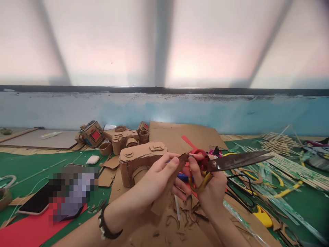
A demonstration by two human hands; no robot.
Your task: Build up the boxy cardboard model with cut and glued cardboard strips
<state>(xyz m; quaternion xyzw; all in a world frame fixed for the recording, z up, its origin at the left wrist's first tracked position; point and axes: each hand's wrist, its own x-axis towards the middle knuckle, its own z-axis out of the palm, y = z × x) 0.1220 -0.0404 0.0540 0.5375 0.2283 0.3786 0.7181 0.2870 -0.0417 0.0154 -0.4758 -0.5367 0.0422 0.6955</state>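
Head view | left hand (160, 173) pinching small cardboard piece (183, 159), held up above cardboard scraps (187, 205) | right hand (210, 188) gripping scissors (236, 162), pointing rightward, and touching piece's edge | cardboard camera model (144, 153) just beyond left hand, on cardboard sheet (144, 235)

I'm seeing soft pinkish light glowing through the pale panes (218, 44), grey bands (162, 41) slanting across. Coarse pixels (73, 192) are masking a patch at left.

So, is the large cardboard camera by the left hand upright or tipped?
Upright: the large cardboard camera has its raised disc on top.
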